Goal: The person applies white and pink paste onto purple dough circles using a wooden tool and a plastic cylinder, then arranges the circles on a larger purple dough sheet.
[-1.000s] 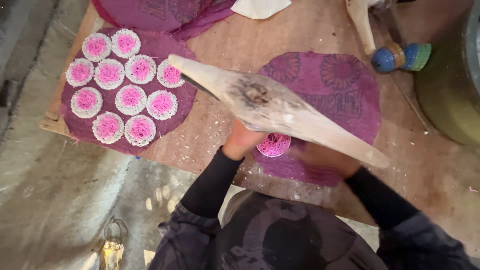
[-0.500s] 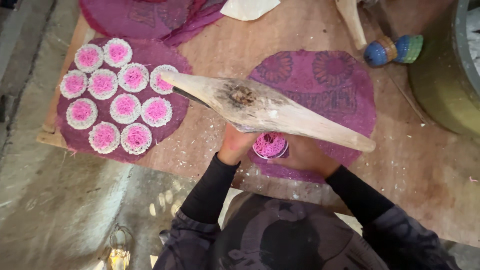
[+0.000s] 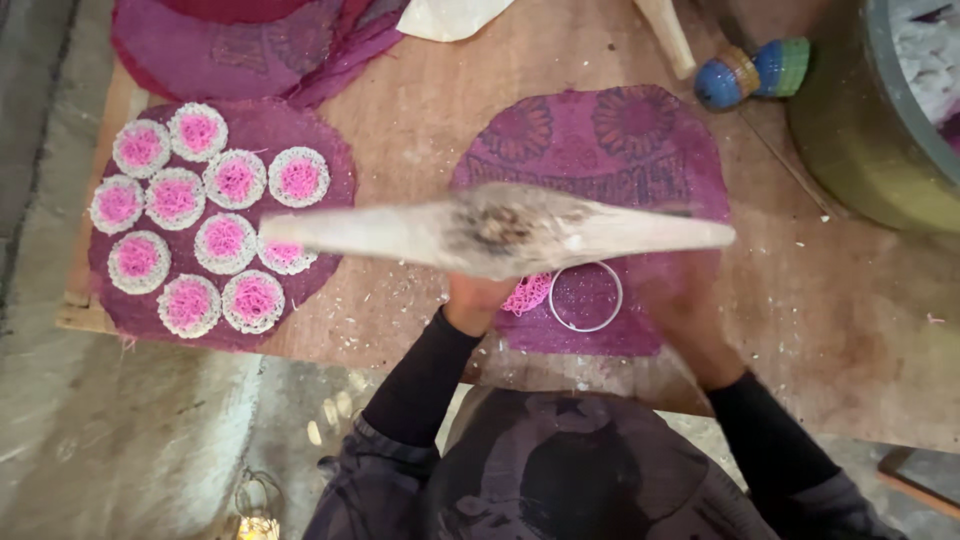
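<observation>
A long wooden press with tapered handles hangs level over a round purple mat. My left hand reaches up under its dark middle and grips it. My right hand is blurred, beneath the press's right half; its grip is unclear. Between the hands a thin metal ring lies on the mat. Pink noodle-like strands lie just left of it, by my left hand.
A second purple mat at the left holds several white-edged pink noodle rounds. All rest on a wooden board. Folded purple cloth, a blue-and-green object and a green tub lie behind.
The press has swung from a slant to level and moved up the view. The pink round seen between my hands is gone; the bare ring and loose pink strands now show.
</observation>
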